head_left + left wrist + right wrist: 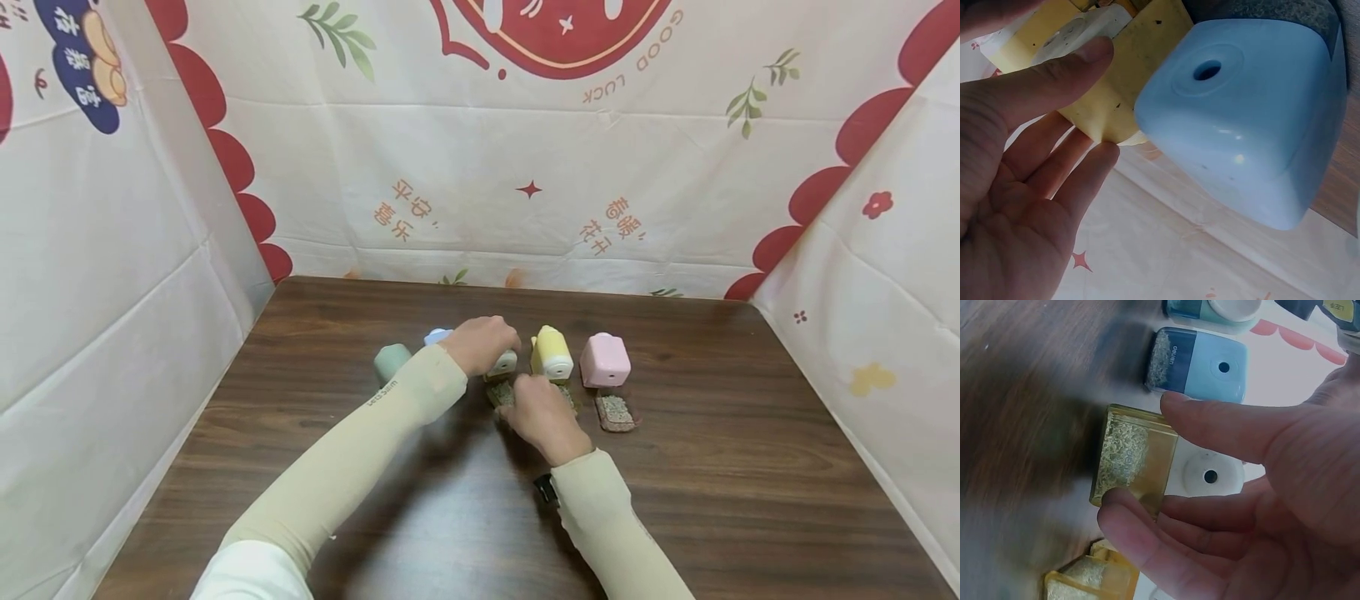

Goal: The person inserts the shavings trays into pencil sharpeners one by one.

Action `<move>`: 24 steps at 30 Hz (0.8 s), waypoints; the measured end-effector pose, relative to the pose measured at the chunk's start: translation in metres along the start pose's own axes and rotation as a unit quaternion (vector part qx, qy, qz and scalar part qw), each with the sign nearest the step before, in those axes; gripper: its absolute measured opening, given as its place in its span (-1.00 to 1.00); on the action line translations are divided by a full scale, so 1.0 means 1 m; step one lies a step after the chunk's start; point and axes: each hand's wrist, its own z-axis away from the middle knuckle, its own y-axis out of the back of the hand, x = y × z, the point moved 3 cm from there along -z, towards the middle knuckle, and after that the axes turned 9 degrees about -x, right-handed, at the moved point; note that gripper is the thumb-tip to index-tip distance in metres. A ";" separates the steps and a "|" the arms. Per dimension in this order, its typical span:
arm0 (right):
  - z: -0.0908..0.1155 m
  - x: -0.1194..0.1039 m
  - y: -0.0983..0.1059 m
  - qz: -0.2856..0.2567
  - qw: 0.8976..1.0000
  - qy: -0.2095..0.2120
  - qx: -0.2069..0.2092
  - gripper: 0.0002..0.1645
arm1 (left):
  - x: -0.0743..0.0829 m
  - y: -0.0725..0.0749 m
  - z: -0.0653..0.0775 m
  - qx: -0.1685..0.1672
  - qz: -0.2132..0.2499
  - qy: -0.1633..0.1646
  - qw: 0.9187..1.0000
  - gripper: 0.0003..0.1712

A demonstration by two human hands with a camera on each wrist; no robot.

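Note:
My left hand (483,343) grips the middle pencil sharpener (1124,75), a yellowish body with a white round pencil-hole disc, between thumb and fingers. My right hand (543,414) pinches that sharpener's see-through yellowish shavings drawer (1127,456) by its two sides. Pale pencil shavings fill much of the drawer. It juts out at the front of the body; whether it is fully free I cannot tell. Close beside the left hand is a blue sharpener (1241,119), its dark drawer (1169,359) in place.
A green sharpener (392,360) stands at the left of the row. On the right are a yellow sharpener (552,353) and a pink one (604,361). A shavings-filled drawer (617,413) lies before the pink one; another drawer (1088,581) by the yellow one is partly hidden.

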 end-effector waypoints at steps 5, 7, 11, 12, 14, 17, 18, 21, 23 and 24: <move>-0.004 0.000 -0.001 -0.001 1.000 -0.003 0.005 -0.62 | 0.000 0.000 -0.002 -0.006 -0.002 0.003 1.000 -0.60; -0.005 0.000 -0.001 -0.005 1.000 -0.006 0.008 -0.61 | 0.001 -0.001 -0.003 -0.007 -0.004 0.003 1.000 -0.61; -0.009 0.002 -0.002 -0.014 1.000 -0.016 0.012 -0.63 | 0.001 -0.001 -0.003 -0.006 -0.001 0.002 1.000 -0.64; -0.010 0.002 -0.002 -0.016 1.000 -0.020 0.013 -0.63 | 0.001 -0.001 -0.003 -0.005 0.001 0.002 1.000 -0.65; -0.012 0.003 -0.002 -0.020 0.999 -0.025 0.016 -0.64 | 0.001 -0.001 -0.002 -0.003 0.007 0.003 1.000 -0.66; -0.015 0.004 -0.003 -0.028 0.999 -0.031 0.019 -0.64 | 0.001 -0.001 -0.002 -0.003 0.012 0.006 1.000 -0.67; -0.015 0.004 -0.003 -0.031 0.999 -0.032 0.021 -0.63 | 0.001 -0.001 -0.002 -0.003 0.014 0.007 1.000 -0.67; -0.017 0.004 -0.004 -0.037 0.998 -0.035 0.025 -0.60 | 0.000 -0.001 -0.001 -0.003 0.015 0.009 1.000 -0.67; -0.018 0.004 -0.004 -0.041 0.998 -0.034 0.029 -0.57 | 0.000 -0.001 -0.001 -0.001 0.014 0.008 1.000 -0.66; -0.019 0.004 -0.005 -0.043 0.998 -0.033 0.030 -0.56 | 0.000 -0.002 -0.001 0.000 0.014 0.007 1.000 -0.66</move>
